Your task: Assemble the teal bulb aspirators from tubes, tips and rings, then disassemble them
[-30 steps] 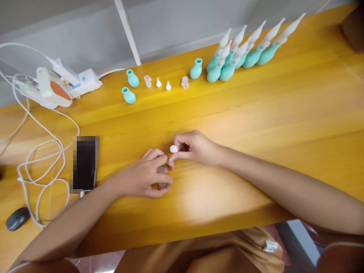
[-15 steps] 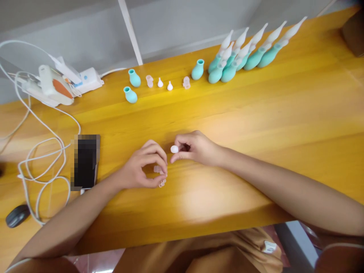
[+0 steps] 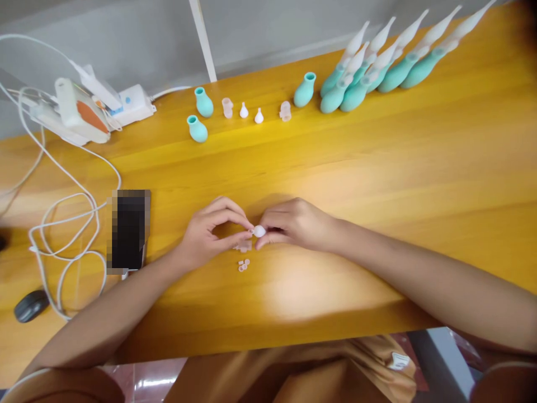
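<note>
My right hand point(image 3: 289, 224) pinches a small white rounded nozzle piece point(image 3: 260, 231) between thumb and fingers, its narrow end toward the left. The thumb and fingertips of my left hand point(image 3: 210, 230) are closed at that narrow end, on a tiny pale part point(image 3: 252, 230) too small to make out well. Just below the left fingertips, partly covered, lies a translucent connector point(image 3: 244, 245). Several tiny translucent rings point(image 3: 243, 266) rest on the table nearer to me.
Along the back stand teal bulbs point(image 3: 203, 103), a clear connector point(image 3: 227, 108), white funnel-shaped tips point(image 3: 259, 116) and several teal bulbs with white nozzles point(image 3: 354, 96). A phone point(image 3: 128, 232), white cables point(image 3: 90, 224), a power strip point(image 3: 134, 109) and a black mouse point(image 3: 31, 305) are at left.
My left hand has risen from the tiny rings to the white piece, and its fingertips now meet it. My right hand has turned the white piece so its narrow end points left.
</note>
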`<action>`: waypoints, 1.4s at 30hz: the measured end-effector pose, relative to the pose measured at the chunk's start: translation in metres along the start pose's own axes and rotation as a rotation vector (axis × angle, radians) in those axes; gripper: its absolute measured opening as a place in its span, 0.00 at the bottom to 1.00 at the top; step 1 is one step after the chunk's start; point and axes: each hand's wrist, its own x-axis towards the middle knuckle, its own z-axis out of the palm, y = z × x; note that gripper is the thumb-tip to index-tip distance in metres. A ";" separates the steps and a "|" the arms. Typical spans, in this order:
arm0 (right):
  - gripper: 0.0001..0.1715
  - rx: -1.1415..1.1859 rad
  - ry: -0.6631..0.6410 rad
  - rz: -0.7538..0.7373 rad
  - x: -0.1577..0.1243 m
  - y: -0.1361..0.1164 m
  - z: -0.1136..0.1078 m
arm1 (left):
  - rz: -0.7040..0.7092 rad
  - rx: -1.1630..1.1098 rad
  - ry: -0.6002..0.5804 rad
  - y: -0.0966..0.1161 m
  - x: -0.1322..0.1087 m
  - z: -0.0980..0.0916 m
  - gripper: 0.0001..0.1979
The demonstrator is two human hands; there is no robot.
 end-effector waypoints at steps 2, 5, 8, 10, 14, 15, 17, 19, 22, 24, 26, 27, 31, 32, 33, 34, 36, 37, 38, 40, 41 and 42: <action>0.23 -0.027 0.002 -0.019 0.000 -0.001 0.000 | -0.014 -0.002 -0.024 0.000 0.000 0.000 0.03; 0.24 -0.080 -0.006 -0.033 0.000 -0.002 0.000 | -0.051 -0.021 -0.057 -0.001 -0.001 -0.001 0.03; 0.25 -0.119 -0.013 -0.035 0.000 -0.004 0.000 | -0.074 -0.026 -0.073 0.000 -0.002 -0.001 0.03; 0.25 -0.131 -0.012 -0.039 0.000 -0.004 -0.001 | -0.084 -0.027 -0.076 0.000 -0.002 -0.001 0.04; 0.25 -0.145 0.002 -0.060 0.000 -0.004 -0.001 | -0.074 -0.019 -0.056 -0.001 -0.003 0.001 0.06; 0.25 -0.147 0.002 -0.061 0.000 -0.004 0.000 | -0.063 -0.016 -0.047 -0.001 -0.003 0.001 0.06; 0.26 -0.151 -0.004 -0.058 0.001 -0.004 0.000 | -0.046 -0.013 -0.036 -0.001 -0.003 0.002 0.06; 0.26 -0.158 -0.013 -0.055 0.001 -0.004 0.000 | -0.047 -0.012 -0.046 -0.001 -0.003 0.001 0.05; 0.27 -0.180 -0.022 -0.062 0.000 -0.004 0.000 | -0.061 0.006 -0.056 0.001 -0.003 0.000 0.03; 0.27 -0.201 -0.046 -0.059 0.000 -0.005 0.000 | -0.057 0.016 -0.065 0.001 -0.002 0.000 0.03; 0.28 -0.218 -0.071 -0.052 -0.001 -0.005 -0.001 | -0.045 0.020 -0.079 0.000 -0.002 0.000 0.03; 0.29 -0.220 -0.077 -0.051 -0.001 -0.005 -0.001 | -0.038 0.019 -0.084 0.000 -0.002 0.001 0.04; 0.28 -0.201 -0.039 -0.065 -0.001 -0.004 0.000 | -0.034 0.027 -0.090 -0.001 -0.002 0.002 0.04; 0.28 -0.196 -0.032 -0.066 -0.001 -0.004 0.000 | -0.029 0.034 -0.088 -0.001 -0.002 0.002 0.04; 0.28 -0.193 -0.030 -0.065 -0.001 -0.004 0.000 | -0.025 0.039 -0.087 -0.001 -0.002 0.002 0.03; 0.28 -0.188 -0.033 -0.061 -0.001 -0.004 0.000 | -0.020 0.039 -0.087 0.000 -0.002 0.002 0.03; 0.28 -0.174 -0.046 -0.050 -0.002 -0.004 0.000 | -0.017 0.036 -0.093 0.001 -0.002 0.003 0.03; 0.28 -0.166 -0.052 -0.042 -0.002 -0.004 0.000 | -0.021 0.041 -0.097 0.002 -0.002 0.003 0.03; 0.28 -0.158 -0.058 -0.035 -0.002 -0.004 -0.001 | -0.028 0.050 -0.102 0.002 -0.003 0.004 0.03; 0.27 -0.144 -0.066 -0.024 -0.002 -0.004 0.000 | -0.047 0.078 -0.113 0.004 -0.004 0.005 0.04; 0.27 -0.139 -0.065 -0.023 -0.002 -0.003 0.000 | -0.056 0.092 -0.118 0.004 -0.004 0.006 0.06; 0.27 -0.136 -0.061 -0.024 -0.002 -0.003 0.000 | -0.062 0.103 -0.122 0.005 -0.005 0.006 0.07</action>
